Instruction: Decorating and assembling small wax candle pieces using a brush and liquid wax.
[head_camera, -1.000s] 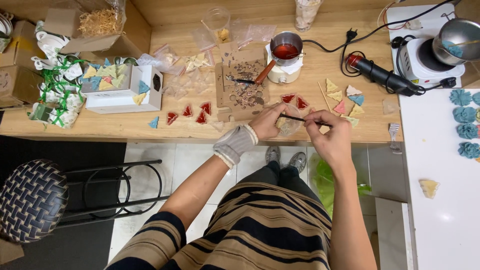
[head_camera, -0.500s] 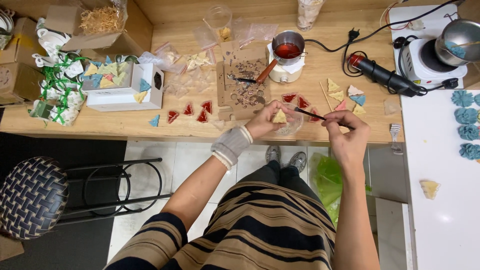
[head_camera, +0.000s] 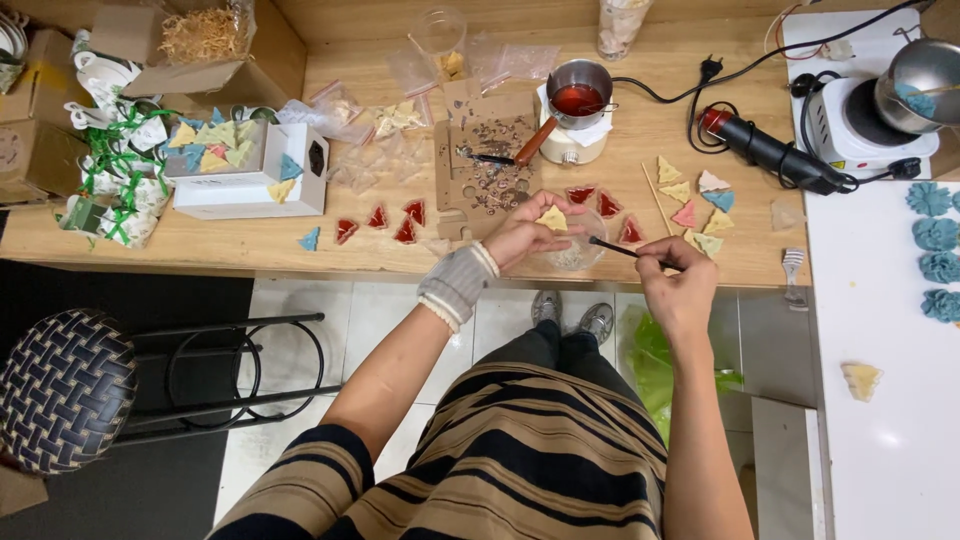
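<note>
My left hand (head_camera: 522, 234) pinches a small yellow triangular piece (head_camera: 552, 218) just above a clear plastic cup (head_camera: 573, 252) at the front edge of the wooden table (head_camera: 250, 245). My right hand (head_camera: 675, 275) grips a thin dark brush (head_camera: 625, 249) whose tip points left toward the yellow piece. Red triangular pieces (head_camera: 405, 222) lie in a row on the table to both sides of my left hand. Pastel triangles (head_camera: 695, 200) lie in a group just beyond my right hand.
A small pot of red liquid (head_camera: 577, 100) stands behind, beside a stained cardboard sheet (head_camera: 485, 165). A white box of pastel triangles (head_camera: 240, 165) sits left, a black heat tool (head_camera: 765, 150) and hotplate (head_camera: 860, 120) right. A woven stool (head_camera: 65, 385) stands lower left.
Both hands have shifted slightly; my right hand has drawn back toward the table edge with the brush, and my left hand keeps the yellow piece over the cup.
</note>
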